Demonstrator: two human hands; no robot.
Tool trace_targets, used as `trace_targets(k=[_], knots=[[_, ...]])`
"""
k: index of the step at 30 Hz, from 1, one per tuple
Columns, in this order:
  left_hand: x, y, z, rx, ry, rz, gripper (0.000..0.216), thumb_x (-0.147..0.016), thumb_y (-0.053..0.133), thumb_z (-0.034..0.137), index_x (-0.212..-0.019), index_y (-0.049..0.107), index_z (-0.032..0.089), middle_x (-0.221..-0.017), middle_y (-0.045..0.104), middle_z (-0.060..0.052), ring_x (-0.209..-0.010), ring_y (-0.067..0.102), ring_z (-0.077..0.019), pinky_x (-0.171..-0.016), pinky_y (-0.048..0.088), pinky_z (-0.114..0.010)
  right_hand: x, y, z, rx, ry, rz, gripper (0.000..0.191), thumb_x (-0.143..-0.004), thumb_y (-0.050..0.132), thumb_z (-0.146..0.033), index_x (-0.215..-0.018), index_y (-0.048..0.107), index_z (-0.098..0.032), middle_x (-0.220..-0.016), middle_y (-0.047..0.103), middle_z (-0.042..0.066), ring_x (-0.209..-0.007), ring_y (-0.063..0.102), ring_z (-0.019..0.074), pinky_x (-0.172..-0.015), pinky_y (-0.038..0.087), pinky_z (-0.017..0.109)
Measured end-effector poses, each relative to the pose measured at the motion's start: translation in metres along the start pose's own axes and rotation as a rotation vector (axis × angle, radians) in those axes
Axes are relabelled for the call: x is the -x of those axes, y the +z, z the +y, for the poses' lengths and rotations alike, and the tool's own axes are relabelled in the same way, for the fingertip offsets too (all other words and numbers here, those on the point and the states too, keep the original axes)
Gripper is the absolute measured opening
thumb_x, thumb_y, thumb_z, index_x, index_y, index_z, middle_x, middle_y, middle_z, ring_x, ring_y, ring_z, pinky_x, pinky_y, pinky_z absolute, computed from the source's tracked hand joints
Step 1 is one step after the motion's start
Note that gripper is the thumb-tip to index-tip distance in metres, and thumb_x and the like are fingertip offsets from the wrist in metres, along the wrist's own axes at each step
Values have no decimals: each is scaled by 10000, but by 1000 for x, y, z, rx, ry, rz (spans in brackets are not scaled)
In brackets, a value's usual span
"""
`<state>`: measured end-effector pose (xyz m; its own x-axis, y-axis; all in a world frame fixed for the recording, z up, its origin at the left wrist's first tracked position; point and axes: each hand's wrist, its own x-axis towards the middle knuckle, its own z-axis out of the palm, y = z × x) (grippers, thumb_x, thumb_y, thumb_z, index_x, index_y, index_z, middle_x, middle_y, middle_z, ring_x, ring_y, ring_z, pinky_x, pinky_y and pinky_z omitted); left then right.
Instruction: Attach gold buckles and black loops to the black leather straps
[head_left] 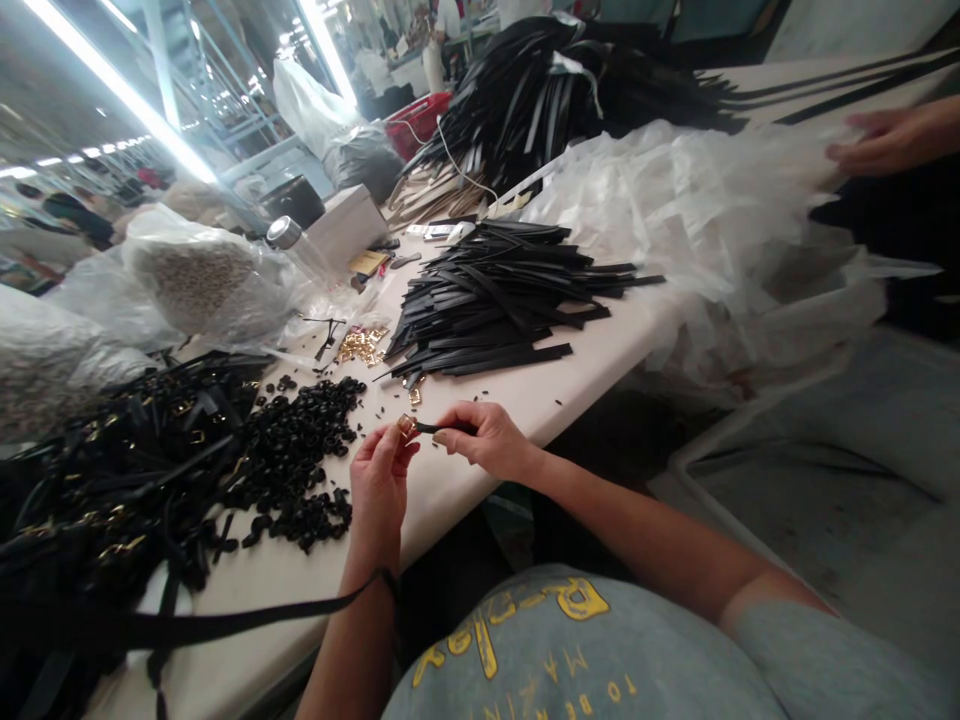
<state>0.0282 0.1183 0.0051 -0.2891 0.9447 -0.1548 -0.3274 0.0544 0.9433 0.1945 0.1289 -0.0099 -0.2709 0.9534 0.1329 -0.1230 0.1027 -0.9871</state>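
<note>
My left hand (381,478) pinches a small gold buckle (406,425) at its fingertips. My right hand (484,438) grips the end of a short black strap (439,429) that meets the buckle. Both hands hover just above the near edge of the white table (480,395). A pile of small black loops (300,455) lies left of my left hand. A stack of cut black straps (495,295) lies beyond my hands. A few loose gold buckles (361,345) sit between the two piles.
A heap of finished black straps with gold buckles (112,480) fills the left. Clear plastic bags (202,275) and a bottle (289,240) stand behind. Crumpled plastic sheeting (720,220) drapes the right; another person's hand (881,140) rests there. More black straps (555,90) pile up at the back.
</note>
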Motion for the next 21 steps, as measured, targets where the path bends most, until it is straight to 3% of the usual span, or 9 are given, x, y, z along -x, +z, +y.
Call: trace_targets(k=[3, 11, 16, 21], knots=[[2, -3, -1, -28, 78, 18, 231, -647, 854, 324, -757, 721, 170, -805, 758, -31, -729, 696, -122, -676, 536, -209, 3, 8, -6, -194, 150, -83, 221, -787, 674, -371, -816, 658, -153, -594, 594, -42, -416, 416, 52, -397, 307, 184], [12, -10, 4, -123, 184, -2, 200, -693, 818, 323, -771, 724, 165, -853, 758, -53, -739, 685, -136, -668, 539, -228, 0, 16, -6, -306, 237, -97, 266, -750, 714, -403, -766, 631, -151, -564, 588, -54, -380, 373, 33, -380, 263, 181], [13, -15, 6, -20, 124, 1, 220, -664, 841, 332, -752, 714, 176, -788, 747, -28, -688, 685, -120, -637, 544, -207, 1, 18, -9, -238, 209, -74, 256, -750, 728, -391, -771, 644, -150, -568, 594, -50, -398, 403, 41, -388, 277, 182], [15, -15, 5, 38, 125, 15, 233, -665, 850, 343, -746, 709, 175, -758, 738, -21, -678, 689, -116, -645, 565, -208, 5, 25, -12, -466, 357, -185, 383, -705, 788, -481, -731, 610, -142, -557, 579, -52, -373, 364, 20, -373, 206, 174]])
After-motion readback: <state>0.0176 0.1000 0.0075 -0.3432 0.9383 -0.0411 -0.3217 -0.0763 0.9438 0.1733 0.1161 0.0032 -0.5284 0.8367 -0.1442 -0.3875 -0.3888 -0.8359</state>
